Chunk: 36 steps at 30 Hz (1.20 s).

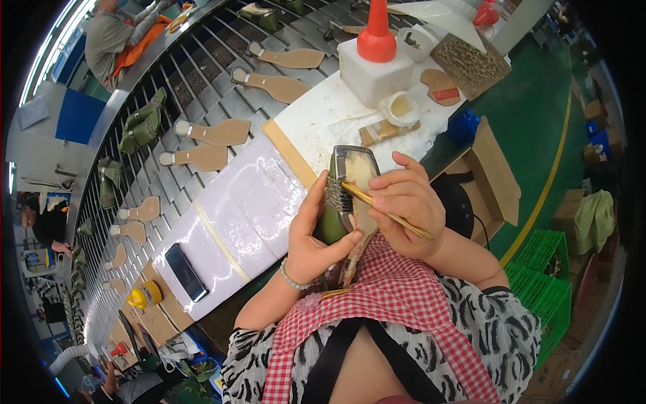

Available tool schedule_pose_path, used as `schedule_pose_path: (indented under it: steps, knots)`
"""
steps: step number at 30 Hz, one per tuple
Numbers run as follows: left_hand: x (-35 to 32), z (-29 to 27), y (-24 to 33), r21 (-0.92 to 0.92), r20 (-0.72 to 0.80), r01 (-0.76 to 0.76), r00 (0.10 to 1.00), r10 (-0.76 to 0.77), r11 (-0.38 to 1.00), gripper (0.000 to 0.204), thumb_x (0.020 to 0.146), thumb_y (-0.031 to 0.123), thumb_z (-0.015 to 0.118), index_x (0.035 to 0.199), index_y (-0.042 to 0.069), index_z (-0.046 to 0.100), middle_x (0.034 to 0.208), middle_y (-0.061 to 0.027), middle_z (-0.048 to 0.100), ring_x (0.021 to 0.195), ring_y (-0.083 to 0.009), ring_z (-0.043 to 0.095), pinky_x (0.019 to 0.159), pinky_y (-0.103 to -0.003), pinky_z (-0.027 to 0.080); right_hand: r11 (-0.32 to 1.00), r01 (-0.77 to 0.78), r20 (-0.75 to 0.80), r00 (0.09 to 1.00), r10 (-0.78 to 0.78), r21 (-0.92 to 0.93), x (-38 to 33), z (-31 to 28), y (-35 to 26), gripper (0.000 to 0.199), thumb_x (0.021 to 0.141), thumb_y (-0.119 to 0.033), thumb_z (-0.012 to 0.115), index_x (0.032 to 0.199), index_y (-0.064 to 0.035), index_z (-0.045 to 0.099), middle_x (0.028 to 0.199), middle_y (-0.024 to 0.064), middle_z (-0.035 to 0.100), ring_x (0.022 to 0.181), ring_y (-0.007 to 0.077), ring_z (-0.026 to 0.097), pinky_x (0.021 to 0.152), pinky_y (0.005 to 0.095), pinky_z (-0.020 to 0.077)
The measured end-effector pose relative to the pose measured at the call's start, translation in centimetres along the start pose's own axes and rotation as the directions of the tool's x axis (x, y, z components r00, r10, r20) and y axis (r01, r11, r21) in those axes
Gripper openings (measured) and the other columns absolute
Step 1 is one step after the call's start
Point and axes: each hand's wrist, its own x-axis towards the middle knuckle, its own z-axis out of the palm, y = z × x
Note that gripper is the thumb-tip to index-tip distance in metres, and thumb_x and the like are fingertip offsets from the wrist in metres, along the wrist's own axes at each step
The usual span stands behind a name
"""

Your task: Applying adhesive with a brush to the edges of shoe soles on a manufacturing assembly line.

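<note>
— Brushing the sole? Left hand (316, 236) grips the olive-green shoe upper on its last (350, 195), sole up, above her lap.

— Yes; right hand (404, 202) pinches the thin bamboo-handled brush (377, 205). I'd judge steady, even strokes along the edge work best.

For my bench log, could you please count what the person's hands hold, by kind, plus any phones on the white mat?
shoe: 1
brush: 1
phone: 1
Total: 3
</note>
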Motion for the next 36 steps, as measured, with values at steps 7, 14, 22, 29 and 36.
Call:
schedule_pose_path:
  steps: [7, 14, 22, 29, 36]
  knots:
    - [-0.3, -0.2, -0.1, -0.024, 0.0, -0.003, 1.0, 0.003, 1.0, 0.09, 0.074, 0.005, 0.076, 0.146, -0.004, 0.024, 0.139, -0.0176, 0.044, 0.127, -0.0234, 0.045, 0.105, -0.035, 0.036, 1.0, -0.007, 0.102, 0.995, 0.009, -0.024, 0.3, -0.8, -1.0, 0.022, 0.074, -0.001, 0.072, 0.092, -0.0071, 0.062, 0.091, 0.0055, 0.064, 0.091, 0.0249, 0.065, 0.098, 0.0507, 0.0424]
    - [-0.9, -0.5, -0.1, -0.026, 0.014, 0.018, 1.0, -0.018, 0.999, 0.09, 0.075, 0.004, 0.075, 0.147, -0.004, 0.022, 0.14, -0.0175, 0.043, 0.128, -0.0237, 0.045, 0.106, -0.035, 0.035, 0.998, 0.061, 0.273, 0.96, -0.054, -0.015, 1.5, -1.9, -1.7, 0.023, 0.071, -0.002, 0.074, 0.091, -0.0065, 0.063, 0.09, 0.0062, 0.064, 0.091, 0.0248, 0.065, 0.098, 0.051, 0.043]
    - [-0.9, -1.0, 0.5, -0.046, 0.014, 0.022, 1.0, -0.021, 0.999, 0.091, 0.074, 0.004, 0.075, 0.147, -0.003, 0.022, 0.142, -0.0177, 0.041, 0.129, -0.0237, 0.044, 0.107, -0.035, 0.034, 0.93, -0.265, 0.349, 0.922, 0.167, 0.255, 2.4, -3.0, -1.1, 0.017, 0.077, -0.003, 0.07, 0.092, -0.0049, 0.063, 0.094, 0.0084, 0.065, 0.094, 0.0226, 0.063, 0.102, 0.0499, 0.0387]
    - [-0.8, -1.3, 0.8, -0.051, 0.037, 0.02, 0.999, -0.018, 0.999, 0.091, 0.074, 0.004, 0.076, 0.147, -0.003, 0.022, 0.143, -0.0173, 0.041, 0.13, -0.0237, 0.043, 0.107, -0.035, 0.034, 0.832, -0.436, 0.198, 0.899, 0.39, 0.344, 2.0, -2.0, -0.7, 0.014, 0.082, 0.0, 0.065, 0.095, -0.0034, 0.062, 0.098, 0.0111, 0.065, 0.096, 0.0197, 0.061, 0.104, 0.0454, 0.0359]
    - [-1.0, -1.5, 1.1, -0.049, 0.038, 0.008, 0.999, -0.006, 0.999, 0.091, 0.074, 0.004, 0.076, 0.147, -0.003, 0.022, 0.142, -0.0174, 0.042, 0.129, -0.0238, 0.043, 0.107, -0.035, 0.034, 0.842, -0.437, 0.198, 0.898, 0.392, 0.316, 1.9, -0.9, -1.6, 0.014, 0.084, 0.002, 0.062, 0.097, -0.0023, 0.061, 0.099, 0.0115, 0.065, 0.099, 0.0194, 0.06, 0.104, 0.0452, 0.0371]
